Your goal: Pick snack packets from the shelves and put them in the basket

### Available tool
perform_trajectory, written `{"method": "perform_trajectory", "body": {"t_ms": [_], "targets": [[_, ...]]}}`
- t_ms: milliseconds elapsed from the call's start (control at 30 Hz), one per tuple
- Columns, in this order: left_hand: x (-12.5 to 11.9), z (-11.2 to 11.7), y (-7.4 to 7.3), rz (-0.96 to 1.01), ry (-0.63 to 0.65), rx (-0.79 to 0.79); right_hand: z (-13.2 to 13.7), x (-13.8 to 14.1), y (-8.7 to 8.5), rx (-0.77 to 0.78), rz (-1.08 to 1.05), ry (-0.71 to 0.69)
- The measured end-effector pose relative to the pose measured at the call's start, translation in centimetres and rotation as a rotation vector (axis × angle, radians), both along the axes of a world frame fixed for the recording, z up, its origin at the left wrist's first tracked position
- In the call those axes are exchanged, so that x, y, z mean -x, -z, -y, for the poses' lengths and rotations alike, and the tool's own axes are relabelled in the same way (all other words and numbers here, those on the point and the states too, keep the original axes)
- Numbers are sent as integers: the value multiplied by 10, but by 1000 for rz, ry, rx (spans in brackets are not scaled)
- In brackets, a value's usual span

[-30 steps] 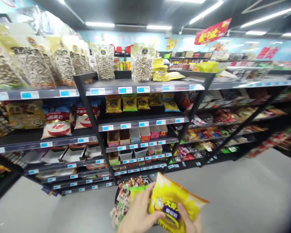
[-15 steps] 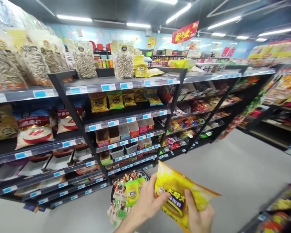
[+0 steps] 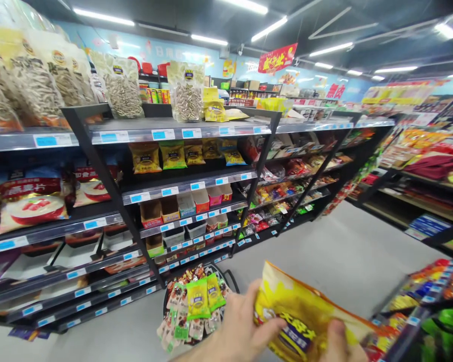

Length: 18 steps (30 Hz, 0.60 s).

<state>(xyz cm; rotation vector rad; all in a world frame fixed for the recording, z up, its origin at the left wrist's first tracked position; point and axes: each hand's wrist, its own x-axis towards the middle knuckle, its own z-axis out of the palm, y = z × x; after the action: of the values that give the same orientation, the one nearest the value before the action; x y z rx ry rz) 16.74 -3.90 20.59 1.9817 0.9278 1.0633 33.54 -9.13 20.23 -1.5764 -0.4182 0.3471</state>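
At the bottom of the view both my hands hold a yellow snack bag (image 3: 305,311) with a blue label. My left hand (image 3: 241,329) grips its left edge, thumb laid over the front. Only the thumb and a few fingers of my right hand (image 3: 340,344) show, pressed on the bag's lower right. Just left of my left hand, a dark round basket (image 3: 228,275) on the floor is piled with small green and red snack packets.
Black store shelves (image 3: 166,133) with blue price tags run along the left, stocked with seed bags, snack packs and boxes. Another shelf (image 3: 426,296) of goods stands at the right. A grey floor aisle (image 3: 332,251) runs between them toward the back.
The view has swung to the right, showing more of the aisle and the right shelf. The yellow bag has shifted right and lower in the view, still in both hands.
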Motion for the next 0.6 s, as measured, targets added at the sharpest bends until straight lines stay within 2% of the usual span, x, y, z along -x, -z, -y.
{"method": "perform_trajectory", "body": {"t_ms": [100, 167, 267, 333, 467, 533, 600], "targets": [[45, 0, -4, -11, -207, -78, -15, 55, -12, -88, -75, -153], [70, 1, -3, -43, -303, -72, -20, 86, -15, -105, -114, -238], [91, 4, -1, -84, -368, -43, -20, 105, -14, -109, -121, -277], [96, 7, -2, -89, -345, -32, -16, 102, -10, -117, -124, -264], [107, 13, 0, -38, -163, 50, -9, 90, 2, -106, -228, -236], [120, 18, 8, -25, -134, 139, -9, 99, 6, -102, -307, -244], [140, 25, 21, -23, -183, 234, -11, 120, 8, -105, -339, -252]]}}
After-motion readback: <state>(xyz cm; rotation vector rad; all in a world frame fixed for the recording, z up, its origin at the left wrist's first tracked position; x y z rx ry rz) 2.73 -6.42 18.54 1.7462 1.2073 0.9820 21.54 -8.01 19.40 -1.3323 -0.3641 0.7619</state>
